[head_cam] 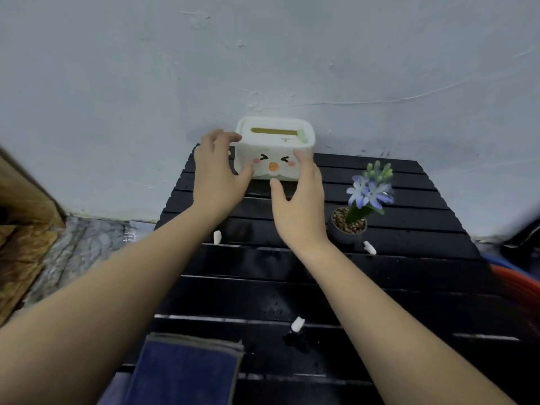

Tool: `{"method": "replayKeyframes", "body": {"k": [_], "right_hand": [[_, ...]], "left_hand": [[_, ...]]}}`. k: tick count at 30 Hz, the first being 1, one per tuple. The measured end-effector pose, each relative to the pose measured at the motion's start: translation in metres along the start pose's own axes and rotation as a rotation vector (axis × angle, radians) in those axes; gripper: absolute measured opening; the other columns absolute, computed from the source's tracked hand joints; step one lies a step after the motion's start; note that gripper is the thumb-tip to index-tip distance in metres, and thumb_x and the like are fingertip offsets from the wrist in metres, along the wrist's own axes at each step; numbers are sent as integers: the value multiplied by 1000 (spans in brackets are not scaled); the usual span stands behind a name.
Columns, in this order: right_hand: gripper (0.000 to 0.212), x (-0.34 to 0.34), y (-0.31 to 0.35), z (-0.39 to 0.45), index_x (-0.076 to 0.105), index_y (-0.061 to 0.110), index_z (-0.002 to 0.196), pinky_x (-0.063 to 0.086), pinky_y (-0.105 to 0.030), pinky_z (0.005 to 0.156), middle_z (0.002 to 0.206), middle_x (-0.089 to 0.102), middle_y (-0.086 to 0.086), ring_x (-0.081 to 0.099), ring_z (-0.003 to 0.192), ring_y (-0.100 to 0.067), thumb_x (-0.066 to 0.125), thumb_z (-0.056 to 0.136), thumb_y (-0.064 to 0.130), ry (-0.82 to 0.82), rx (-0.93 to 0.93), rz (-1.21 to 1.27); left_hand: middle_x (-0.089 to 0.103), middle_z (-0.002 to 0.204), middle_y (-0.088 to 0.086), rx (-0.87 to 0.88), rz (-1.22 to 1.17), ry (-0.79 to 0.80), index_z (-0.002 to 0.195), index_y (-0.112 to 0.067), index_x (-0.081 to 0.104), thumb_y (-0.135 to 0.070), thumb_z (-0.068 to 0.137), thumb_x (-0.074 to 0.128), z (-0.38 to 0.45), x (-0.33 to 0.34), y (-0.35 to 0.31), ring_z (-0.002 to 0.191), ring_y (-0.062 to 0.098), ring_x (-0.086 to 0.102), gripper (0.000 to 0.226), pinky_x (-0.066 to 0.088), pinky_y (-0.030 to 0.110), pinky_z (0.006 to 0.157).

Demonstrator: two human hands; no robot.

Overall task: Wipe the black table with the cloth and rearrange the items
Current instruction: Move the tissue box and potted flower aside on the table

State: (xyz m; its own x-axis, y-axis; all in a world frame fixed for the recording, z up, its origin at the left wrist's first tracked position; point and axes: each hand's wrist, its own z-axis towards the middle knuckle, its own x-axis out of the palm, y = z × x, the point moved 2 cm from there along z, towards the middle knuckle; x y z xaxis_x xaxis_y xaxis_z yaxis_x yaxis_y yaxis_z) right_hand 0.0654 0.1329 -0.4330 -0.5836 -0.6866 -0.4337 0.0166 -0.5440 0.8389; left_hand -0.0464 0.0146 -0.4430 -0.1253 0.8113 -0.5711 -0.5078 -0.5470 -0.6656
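Observation:
A white tissue box (274, 147) with a cartoon face stands at the far edge of the black slatted table (394, 287), against the wall. My left hand (217, 173) grips its left side and my right hand (301, 206) holds its front right corner. A folded blue cloth (187, 372) lies at the table's near left edge, untouched. A small dark pot with a blue-flowered plant (355, 220) stands to the right of my right hand.
Three small white bits (217, 237) (369, 247) (297, 324) lie scattered on the slats. A pale wall rises right behind the table. A wooden piece (26, 217) stands at the left; an orange-red rim (517, 287) shows at the right.

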Motion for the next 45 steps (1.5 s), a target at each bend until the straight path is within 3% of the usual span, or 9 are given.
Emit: {"method": "replayKeyframes", "body": {"k": [5, 8, 12, 16, 20, 25, 32, 35, 45], "right_hand": [[39, -36, 12, -67, 53, 21, 138, 36, -34, 115, 149, 47, 0, 36, 143, -12, 56, 99, 20, 113, -113, -52], [25, -64, 3, -94, 66, 21, 122, 47, -28, 101, 136, 55, 2, 47, 133, -11, 58, 98, 21, 74, -114, -141], [18, -99, -16, -101, 71, 23, 109, 50, -34, 78, 108, 51, 1, 48, 103, -18, 63, 93, 26, -58, -123, -418], [37, -110, -34, -82, 60, 32, 128, 41, -45, 102, 134, 43, -13, 38, 124, -31, 64, 91, 33, 72, -68, -655], [51, -107, -49, -57, 47, 39, 142, 29, -48, 115, 155, 25, -16, 22, 141, -35, 62, 94, 36, 265, -11, -646], [48, -102, -57, -38, 50, 35, 135, 46, -42, 99, 135, 38, -8, 36, 127, -30, 64, 92, 22, 332, -18, -542], [45, -101, -69, 3, 53, 31, 128, 46, -38, 95, 134, 39, -9, 39, 124, -31, 67, 87, 18, 248, -117, -540], [45, -96, -76, 34, 53, 31, 129, 36, -31, 92, 133, 39, -11, 39, 124, -32, 67, 88, 19, 222, -77, -541], [44, -68, -110, 112, 53, 28, 130, 40, -39, 99, 132, 39, -15, 39, 121, -37, 66, 89, 19, 239, -19, -535]], "left_hand": [[56, 118, -2, 63, -30, 37, 112, -21, 58, -27, 83, 64, -38, -3, -32, 111, 20, 49, 30, 38, 25, 93], [58, 118, -3, 106, -3, 175, 111, -21, 60, -27, 82, 67, -64, 8, -46, 111, 20, 48, 30, 35, 24, 92], [54, 124, -1, 130, 101, 379, 120, -25, 59, -37, 83, 68, -96, 25, -53, 114, 24, 46, 40, 40, 40, 100], [53, 127, -1, 123, 251, 493, 122, -27, 57, -45, 86, 61, -114, 36, -54, 117, 27, 44, 40, 38, 41, 99], [52, 129, -1, 125, 275, 504, 122, -26, 57, -43, 89, 58, -119, 36, -55, 119, 27, 43, 37, 36, 39, 97], [51, 130, -2, 142, 306, 536, 123, -27, 55, -45, 89, 57, -114, 35, -56, 119, 26, 43, 38, 37, 39, 98], [56, 109, -2, 137, 395, 573, 104, -28, 61, -51, 85, 54, -90, 35, -69, 106, 24, 48, 31, 44, 38, 88], [57, 100, -3, 79, 373, 581, 94, -26, 64, -53, 85, 51, -73, 43, -78, 102, 21, 49, 31, 46, 36, 81], [51, 128, 2, 198, 381, 556, 126, -26, 58, -48, 90, 51, -48, 86, -57, 114, 26, 44, 42, 42, 43, 97]]}}
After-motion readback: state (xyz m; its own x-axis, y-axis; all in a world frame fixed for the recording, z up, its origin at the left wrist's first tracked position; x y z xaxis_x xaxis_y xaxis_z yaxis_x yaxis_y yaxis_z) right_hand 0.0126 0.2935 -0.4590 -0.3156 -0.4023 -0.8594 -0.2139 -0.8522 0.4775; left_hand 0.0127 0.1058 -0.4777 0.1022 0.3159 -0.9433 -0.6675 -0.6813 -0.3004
